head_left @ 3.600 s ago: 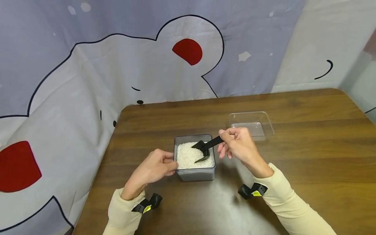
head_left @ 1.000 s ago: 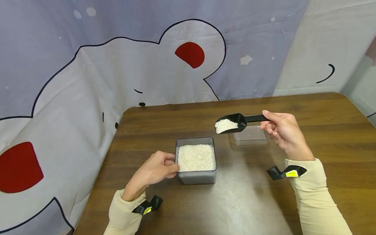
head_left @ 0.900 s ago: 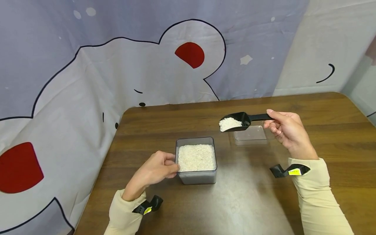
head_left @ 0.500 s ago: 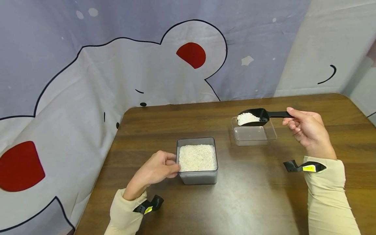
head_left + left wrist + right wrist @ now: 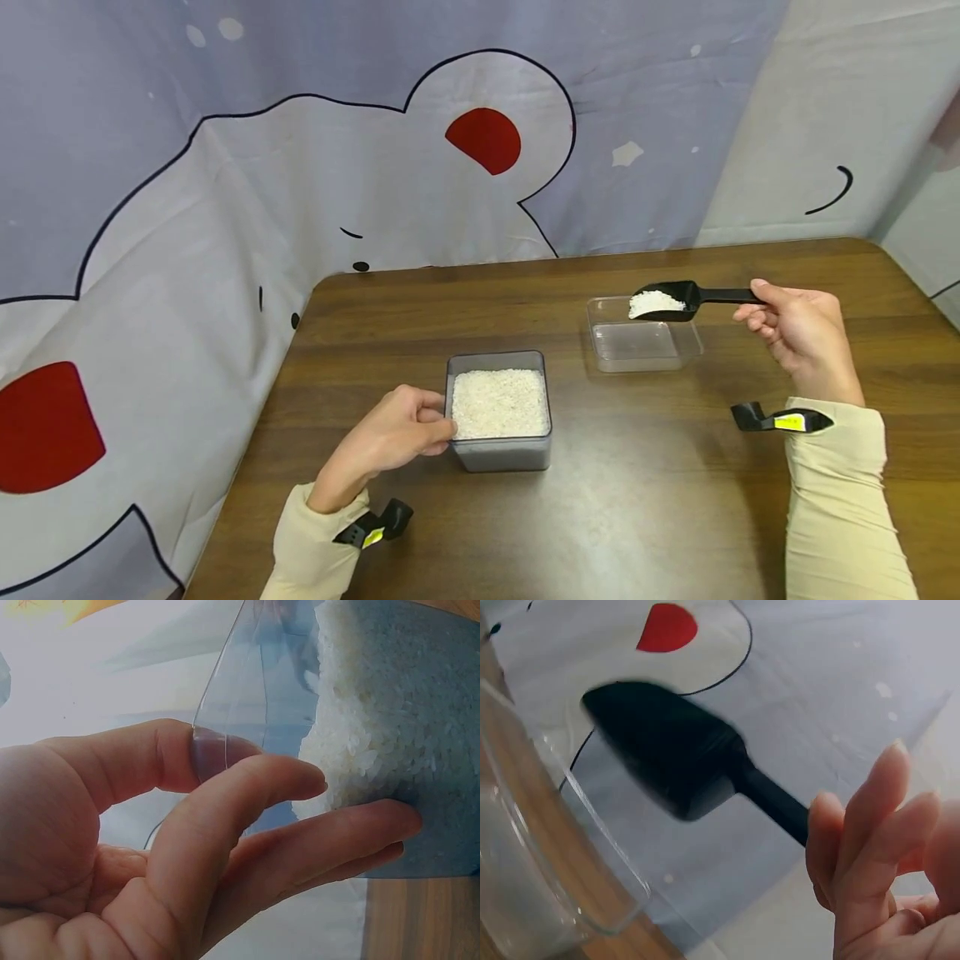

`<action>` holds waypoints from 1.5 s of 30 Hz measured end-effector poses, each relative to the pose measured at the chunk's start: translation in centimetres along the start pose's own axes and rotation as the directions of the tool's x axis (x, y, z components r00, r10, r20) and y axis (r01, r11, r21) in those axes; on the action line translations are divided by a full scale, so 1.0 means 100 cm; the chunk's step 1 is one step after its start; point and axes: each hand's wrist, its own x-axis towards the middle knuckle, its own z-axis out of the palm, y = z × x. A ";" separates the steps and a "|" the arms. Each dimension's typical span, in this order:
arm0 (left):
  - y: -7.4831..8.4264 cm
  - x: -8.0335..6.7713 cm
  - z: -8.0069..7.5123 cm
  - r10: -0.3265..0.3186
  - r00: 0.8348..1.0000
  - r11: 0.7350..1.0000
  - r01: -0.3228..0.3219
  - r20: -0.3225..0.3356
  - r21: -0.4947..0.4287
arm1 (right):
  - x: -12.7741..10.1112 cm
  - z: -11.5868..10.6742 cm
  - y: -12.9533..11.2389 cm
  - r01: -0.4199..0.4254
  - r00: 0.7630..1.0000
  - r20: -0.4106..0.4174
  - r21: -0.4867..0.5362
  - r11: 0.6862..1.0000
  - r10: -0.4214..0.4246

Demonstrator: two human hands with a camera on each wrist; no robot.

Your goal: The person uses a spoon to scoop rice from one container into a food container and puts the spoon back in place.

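Wood table (image 5: 615,517) backed by a curtain (image 5: 225,167) with a cartoon print. Grey tub (image 5: 501,452) of rice (image 5: 499,402) sits near the front middle of the table; in the left wrist view the rice (image 5: 390,712) shows through the tub's clear wall (image 5: 255,697). Clear tray (image 5: 642,343) sits to the tub's right and further back, well apart from it; its rim (image 5: 570,825) shows low in the right wrist view. Left hand (image 5: 390,433) is at the tub's left side, fingers (image 5: 247,802) curled against the wall, thumb on the near corner, gripping it. Right hand (image 5: 798,329) is right of the tray, off the table, pinching the handle end of a black scoop (image 5: 675,298) between thumb and curled fingers (image 5: 877,825). Scoop is held about level above the tray's back right part, not touching it, with a small heap of rice (image 5: 654,303) in its bowl. From the right wrist the scoop's (image 5: 675,750) underside is seen, blurred. Cream sleeves (image 5: 840,500) and wrist clips on both arms.
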 end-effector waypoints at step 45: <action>0.001 0.000 -0.001 -0.004 1.000 1.000 0.004 0.012 -0.002 | -0.016 0.037 0.003 0.253 0.964 -0.012 -0.264 0.931 -0.265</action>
